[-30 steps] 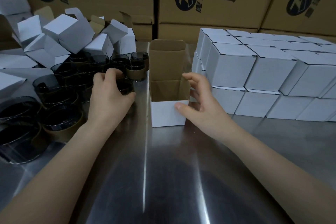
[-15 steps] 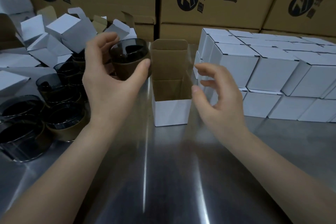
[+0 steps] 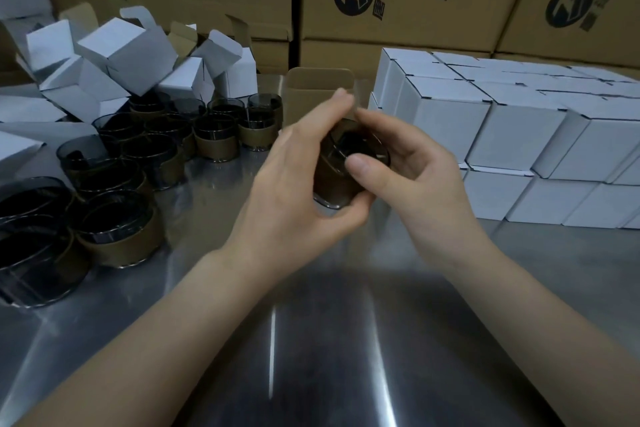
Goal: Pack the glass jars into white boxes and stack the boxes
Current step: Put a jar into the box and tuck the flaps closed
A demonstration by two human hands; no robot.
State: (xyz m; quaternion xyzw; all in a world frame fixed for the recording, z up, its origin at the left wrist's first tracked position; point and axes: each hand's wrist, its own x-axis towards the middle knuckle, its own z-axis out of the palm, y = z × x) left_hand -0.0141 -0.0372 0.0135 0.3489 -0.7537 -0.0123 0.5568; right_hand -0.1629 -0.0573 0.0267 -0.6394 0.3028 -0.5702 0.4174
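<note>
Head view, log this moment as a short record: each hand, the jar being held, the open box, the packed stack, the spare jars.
left hand: grips the held jar from the left
right hand: holds the same jar, thumb on its rim
held jar: tilted, off the table, in front of the open box, not in it
open box: flap up, body hidden behind the hands
closed boxes: stacked two layers high at right
loose jars: clustered on the table at left
empty boxes: heaped behind the loose jars
</note>
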